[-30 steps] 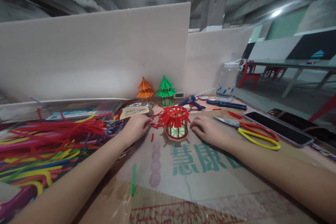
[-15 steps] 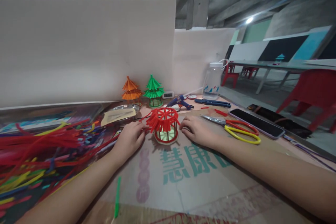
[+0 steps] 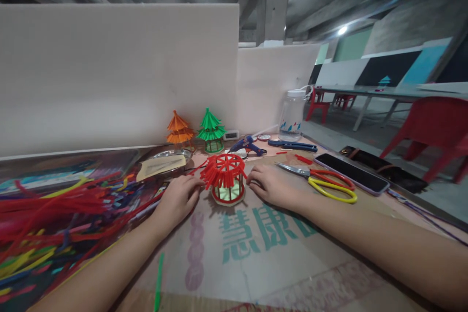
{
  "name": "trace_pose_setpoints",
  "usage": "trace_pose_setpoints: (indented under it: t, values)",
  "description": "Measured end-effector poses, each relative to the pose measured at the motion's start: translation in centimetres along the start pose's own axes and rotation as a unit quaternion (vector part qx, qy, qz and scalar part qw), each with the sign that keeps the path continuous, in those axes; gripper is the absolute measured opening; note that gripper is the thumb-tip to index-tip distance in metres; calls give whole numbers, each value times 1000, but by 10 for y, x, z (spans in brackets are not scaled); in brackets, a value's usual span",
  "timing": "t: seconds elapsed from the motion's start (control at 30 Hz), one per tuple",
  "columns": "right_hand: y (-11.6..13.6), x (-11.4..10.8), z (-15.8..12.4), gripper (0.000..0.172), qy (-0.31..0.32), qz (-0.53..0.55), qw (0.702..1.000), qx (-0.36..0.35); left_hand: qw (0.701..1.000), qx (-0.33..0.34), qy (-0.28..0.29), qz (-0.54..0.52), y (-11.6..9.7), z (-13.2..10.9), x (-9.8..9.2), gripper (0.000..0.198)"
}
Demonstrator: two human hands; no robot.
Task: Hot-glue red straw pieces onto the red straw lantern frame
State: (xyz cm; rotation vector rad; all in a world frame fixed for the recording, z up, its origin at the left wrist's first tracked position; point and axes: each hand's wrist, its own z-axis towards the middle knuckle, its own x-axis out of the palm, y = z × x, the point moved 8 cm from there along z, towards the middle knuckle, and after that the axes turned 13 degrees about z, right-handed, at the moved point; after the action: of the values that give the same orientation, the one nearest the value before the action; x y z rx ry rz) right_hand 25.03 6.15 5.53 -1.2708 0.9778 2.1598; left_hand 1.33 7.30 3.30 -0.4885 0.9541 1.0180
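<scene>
OK, far L to R, quick. L edge: a heap of pipe cleaners [image 3: 58,209], mostly red, some yellow & blue, a bit blurred. Nearer, one green strip [image 3: 158,282] on its own. Then, on the far side, a slip of paper [image 3: 161,166] over the metal tray [image 3: 189,156].

L hand [image 3: 179,197], palm down, thumb apart from fingers, tips by loose red bits; can't tell if it's pinching any. Far behind: orange pagoda [image 3: 179,134] & green pagoda [image 3: 211,131], each w/ 2 tiers & a peak, so I'd call those done.

Now the red pagoda [image 3: 219,175], upright on the tabletop btwn the hands. Base, posts & spoked top ring are in; fringe hangs L & front, R side looks bare. No upper tier, no peak. Abt half-built, I'd say, going by the other 2.

Glue gun [image 3: 245,144] lies behind it, seemingly not in use. R hand [image 3: 272,186] just beside, fingers loosely bent, nothing visible in it; contact w/ the model, can't tell. Far R: bottle [image 3: 291,117], blue utility knife [image 3: 292,146]. Nearer: scissors [image 3: 309,174], then phone [image 3: 351,174], screen dark.
</scene>
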Motion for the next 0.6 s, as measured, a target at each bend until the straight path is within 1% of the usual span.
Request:
trace_pose_setpoints:
  t: [0.1,0.2,0.27,0.37,0.47,0.53,0.6]
  values:
    - [-2,0,1,17,14,1,1000,6,1000,3,6,6,1,1,1,31]
    - [-18,-9,5,16,12,-2,999,50,1000,12,6,13,1,1,2,32]
    - [-35,-25,7,16,-3,-19,996,86,1000,17,8,15,0,0,2,31]
    - [-67,-60,7,19,-29,-65,987,143,999,23,18,17,-2,1,2,30]
    - [-101,-95,-3,20,-44,-126,969,207,999,22,22,15,-3,2,-1,28]
    - [-121,-108,-12,22,-43,-155,957,241,1000,9,18,7,-2,4,-7,27]
    - [-141,-113,-22,16,-32,-174,944,279,1000,-20,15,-9,2,6,-12,25]
